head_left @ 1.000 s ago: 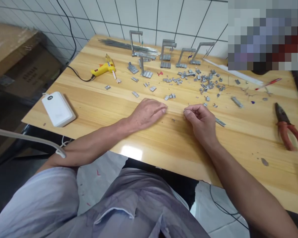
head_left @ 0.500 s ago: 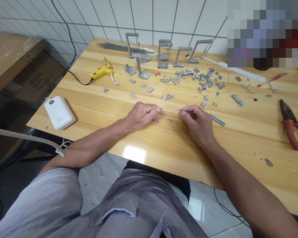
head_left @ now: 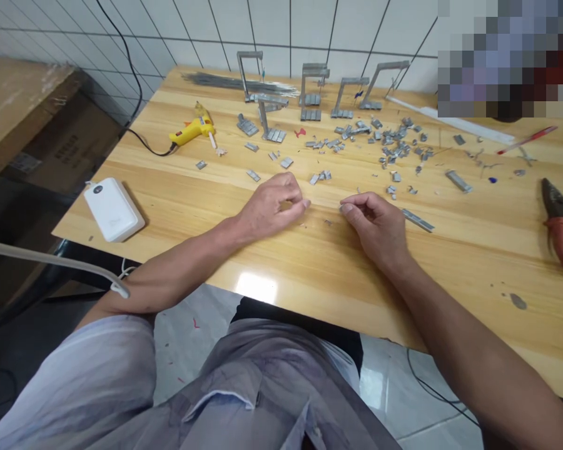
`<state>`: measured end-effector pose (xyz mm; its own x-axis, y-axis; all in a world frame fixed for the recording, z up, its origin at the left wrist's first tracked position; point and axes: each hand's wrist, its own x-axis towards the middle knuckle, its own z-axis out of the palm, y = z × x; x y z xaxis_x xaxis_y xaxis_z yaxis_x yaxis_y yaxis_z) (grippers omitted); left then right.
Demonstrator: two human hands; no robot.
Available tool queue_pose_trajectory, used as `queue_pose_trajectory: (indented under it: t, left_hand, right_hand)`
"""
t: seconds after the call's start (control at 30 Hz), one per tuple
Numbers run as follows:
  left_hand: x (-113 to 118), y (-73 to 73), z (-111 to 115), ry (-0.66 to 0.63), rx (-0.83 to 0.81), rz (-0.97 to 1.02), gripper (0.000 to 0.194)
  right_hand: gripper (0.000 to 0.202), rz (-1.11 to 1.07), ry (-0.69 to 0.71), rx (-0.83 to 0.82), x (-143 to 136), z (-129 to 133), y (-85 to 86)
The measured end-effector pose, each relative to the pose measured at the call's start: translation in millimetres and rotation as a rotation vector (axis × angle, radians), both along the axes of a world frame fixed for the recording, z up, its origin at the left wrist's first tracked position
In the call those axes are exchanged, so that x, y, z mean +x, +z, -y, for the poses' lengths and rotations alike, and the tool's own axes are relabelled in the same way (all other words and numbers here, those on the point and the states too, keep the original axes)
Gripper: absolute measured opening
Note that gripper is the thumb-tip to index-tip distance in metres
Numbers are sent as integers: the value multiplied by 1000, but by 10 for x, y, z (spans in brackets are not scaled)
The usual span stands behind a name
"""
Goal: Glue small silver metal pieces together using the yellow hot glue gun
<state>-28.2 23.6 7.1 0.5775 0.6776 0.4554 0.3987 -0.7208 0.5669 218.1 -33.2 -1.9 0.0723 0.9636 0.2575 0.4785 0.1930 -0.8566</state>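
Observation:
My left hand (head_left: 278,205) rests near the middle of the table with its fingers curled and the thumb laid toward them. What it holds, if anything, is hidden. To its right, my right hand (head_left: 378,226) pinches a tiny pale piece (head_left: 341,207) between thumb and index finger, too small to name. The two hands are apart. A small scrap (head_left: 327,222) lies on the wood between them. Just beyond my left hand are a few small grey flat pieces (head_left: 321,177). A longer grey strip (head_left: 418,220) lies beside my right hand.
Several grey hook-shaped stands (head_left: 274,132) stand toward the wall, near a bundle of thin rods (head_left: 216,82). Scattered grey bits (head_left: 398,147) cover the centre right. A yellow glue gun (head_left: 191,131), white power bank (head_left: 115,210), red pen (head_left: 528,140) and red-handled pliers (head_left: 562,234) lie around.
My left hand's fingers have curled, with a gap now showing between index finger and thumb. My right hand keeps its pinch. The whole view has shifted slightly.

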Motion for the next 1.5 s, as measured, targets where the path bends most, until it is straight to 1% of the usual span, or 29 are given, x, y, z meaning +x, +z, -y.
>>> queue_pose_trajectory:
  t: [0.03, 0.1, 0.17, 0.2, 0.23, 0.3, 0.37, 0.4, 0.43, 0.5, 0.53, 0.57, 0.6, 0.67, 0.7, 0.73, 0.77, 0.8, 0.87, 0.9, 0.97, 1.0, 1.03, 1.07, 1.13, 1.2, 1.27, 1.37, 1.5]
  left_hand:
    - [-2, -1, -5, -15, -9, -4, 25]
    - [-4, -26, -16, -101, -43, -101, 17]
    - [-12, -67, -37, -155, -75, -233, 26]
    - [-20, -87, -54, -137, -72, -278, 29]
    - [-30, -101, -76, -80, -57, -296, 26]
    - [-52, -109, -122, 82, -15, -269, 11]
    - [-61, -92, -144, 200, 4, -204, 13]
    - [-58, -81, -140, 205, 0, -185, 13]
    - [-51, -72, -127, 170, -7, -191, 16]
    - [-31, -68, -97, 63, -18, -270, 43]
    - [-26, -73, -91, 35, -17, -324, 55]
    - [-26, -79, -97, 52, -10, -364, 59]
    - [-34, -85, -114, 115, 5, -377, 55]
    - [-61, -81, -165, 297, 39, -326, 33]
    - [-73, -68, -182, 362, 43, -280, 23]
    - [-79, -51, -185, 384, 27, -241, 16]
    - [-75, -30, -168, 361, -11, -216, 17]
    - [-61, -11, -132, 295, -68, -210, 23]
    - [-10, 10, -20, 111, -163, -229, 32]
    - [20, 10, 40, 11, -170, -231, 31]
    - [68, -9, 128, -175, -120, -193, 25]
    - [80, -24, 146, -219, -88, -165, 27]
    - [83, -41, 146, -212, -59, -134, 33]
    - [79, -57, 130, -165, -41, -102, 38]
    - [55, -86, 75, -15, -35, -41, 43]
    - [32, -107, 21, 74, -56, -2, 40]
    - [24, -117, -4, 83, -80, 9, 34]
    - [37, -116, 5, 45, -117, -14, 26]
    - [49, -92, 36, 38, -146, 5, 20]
  right_hand:
    - [9, 0, 0, 4, -5, -3, -2]
    - [10, 2, 1, 15, -12, -8, -7]
    - [10, 11, -1, 19, -16, -13, -10]
    - [10, 16, -5, 18, -16, -15, -10]
    - [10, 20, -9, 15, -15, -16, -9]
    - [10, 21, -14, 7, -15, -17, -6]
    - [11, 14, -12, -1, -18, -15, -4]
    - [11, 10, -9, -6, -22, -13, -4]
    - [12, 9, -5, -11, -26, -10, -3]
    - [12, 16, 1, -19, -34, -5, -1]
    - [12, 19, 3, -18, -36, -3, 1]
    - [12, 19, 4, -13, -36, -2, 5]
    - [12, 15, 3, -7, -34, -2, 9]
    - [12, -2, -5, 7, -21, -7, 14]
    - [12, -12, -13, 13, -12, -10, 14]
    - [12, -19, -25, 15, -3, -14, 11]
    - [12, -26, -40, 14, 6, -18, 6]
    - [13, -33, -58, 12, 12, -23, -1]
    - [16, -51, -92, -1, 19, -34, -8]
    - [17, -67, -104, -13, 22, -42, -5]
    - [19, -131, -121, -36, 41, -68, 30]
    - [20, -175, -134, -39, 65, -87, 65]
    - [20, -221, -153, -33, 104, -110, 113]
    - [20, -259, -177, -20, 159, -137, 172]
    - [18, -283, -235, 17, 326, -200, 314]
    - [18, -238, -293, 32, 563, -273, 451]
    - [18, -175, -348, 50, 843, -351, 542]
    - [16, -60, -454, 51, 1268, -469, 549]
    - [21, -25, -528, -54, 1677, -610, 399]
